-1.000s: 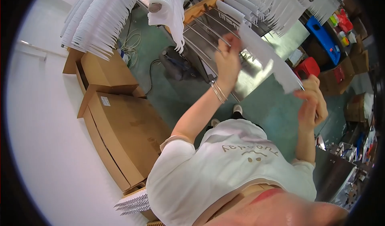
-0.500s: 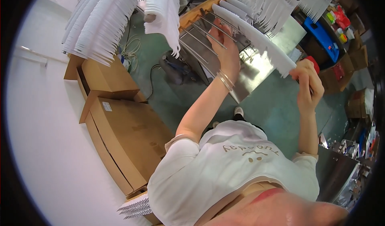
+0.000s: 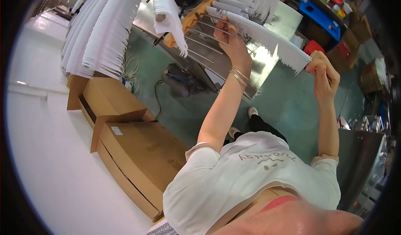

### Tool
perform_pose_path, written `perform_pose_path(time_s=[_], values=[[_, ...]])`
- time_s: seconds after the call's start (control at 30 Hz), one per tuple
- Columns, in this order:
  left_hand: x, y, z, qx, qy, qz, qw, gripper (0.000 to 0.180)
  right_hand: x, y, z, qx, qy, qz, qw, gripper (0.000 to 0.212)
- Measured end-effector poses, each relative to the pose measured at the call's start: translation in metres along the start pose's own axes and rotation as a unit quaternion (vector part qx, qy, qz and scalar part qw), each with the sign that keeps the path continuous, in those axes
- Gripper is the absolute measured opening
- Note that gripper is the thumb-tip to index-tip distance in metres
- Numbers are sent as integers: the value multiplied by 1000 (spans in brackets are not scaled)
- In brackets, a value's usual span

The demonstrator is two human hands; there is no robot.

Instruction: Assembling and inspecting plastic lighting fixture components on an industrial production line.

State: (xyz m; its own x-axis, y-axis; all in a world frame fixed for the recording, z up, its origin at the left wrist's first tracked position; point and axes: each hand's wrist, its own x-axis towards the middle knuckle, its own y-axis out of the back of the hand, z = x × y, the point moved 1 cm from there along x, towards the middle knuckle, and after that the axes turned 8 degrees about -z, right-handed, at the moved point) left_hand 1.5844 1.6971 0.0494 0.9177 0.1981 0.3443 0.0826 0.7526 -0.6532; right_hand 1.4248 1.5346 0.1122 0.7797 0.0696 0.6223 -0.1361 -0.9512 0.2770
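A long row of thin white pieces (image 3: 267, 36) slants across in front of me, strung along what looks like a metal rod. My right hand (image 3: 323, 74) is closed on the row's near right end, where a bit of metal shows at the fingertips. At the far left end, my left hand (image 3: 229, 39) has its fingers curled up against the row, among bare metal rods; what exactly its fingertips hold is hidden. Those bare rods (image 3: 202, 47) stick out of a wooden bar (image 3: 195, 13). Behind my left hand, more white rows (image 3: 232, 5) sit on the same bar.
White rows (image 3: 108, 26) hang at the upper left, with a rolled white one (image 3: 163, 16) beside them. Cardboard boxes (image 3: 146, 151) stand at left along a white wall (image 3: 46, 160). Below the rods is a shiny metal table (image 3: 261, 61). A blue tray (image 3: 319, 20) lies at upper right.
The view has shifted, so the boxes and hanging rows sit differently in it. Both hands keep to the two ends of the white row, whose right end now shows metal at my fingertips.
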Motion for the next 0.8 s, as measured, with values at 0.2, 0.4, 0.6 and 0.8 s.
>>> perform_pose_path(time_s=[0.2,0.4,0.6,0.8], values=[[-17,-6,6,-49,55,-39,997,18,-17,27,-5,27,-15,19,999,41],[-66,-34,8,36,51,-66,996,17,-62,81,2,86,-26,30,995,43],[-115,-127,-29,-42,198,-65,977,30,-126,148,-16,-31,97,33,994,35],[-184,-233,-186,-130,537,-200,809,16,-183,200,-44,-358,106,-80,924,25]])
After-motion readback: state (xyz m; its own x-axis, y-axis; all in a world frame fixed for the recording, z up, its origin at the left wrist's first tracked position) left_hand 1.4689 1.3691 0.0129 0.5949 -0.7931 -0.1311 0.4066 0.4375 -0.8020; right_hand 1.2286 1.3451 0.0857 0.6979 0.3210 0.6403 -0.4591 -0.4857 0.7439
